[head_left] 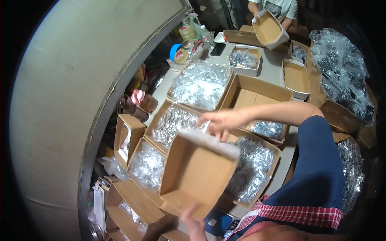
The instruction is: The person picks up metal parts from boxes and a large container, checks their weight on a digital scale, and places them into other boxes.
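Observation:
My left hand (192, 220) grips the near edge of a shallow open cardboard box (197, 176), its thumb over the edge. This box is tilted toward me and looks bare inside, with a whitish far rim. My right hand (223, 121) hangs just beyond that rim, fingers apart and slightly blurred. Beside its fingertips is a carton of small shiny clear packets (171, 124); a pale packet shows between the fingers, but whether they touch it is unclear. Right of the tilted box stands another carton of silvery packets (253, 168), partly hidden by it.
More cartons surround me: clear bags (203, 84) beyond, packets (148, 164) at left, a large heap of wrapped parts (341, 76) at right. A phone (218, 49), tape and bottles (207, 38) lie far left. Across the table a co-worker holds a box (268, 30).

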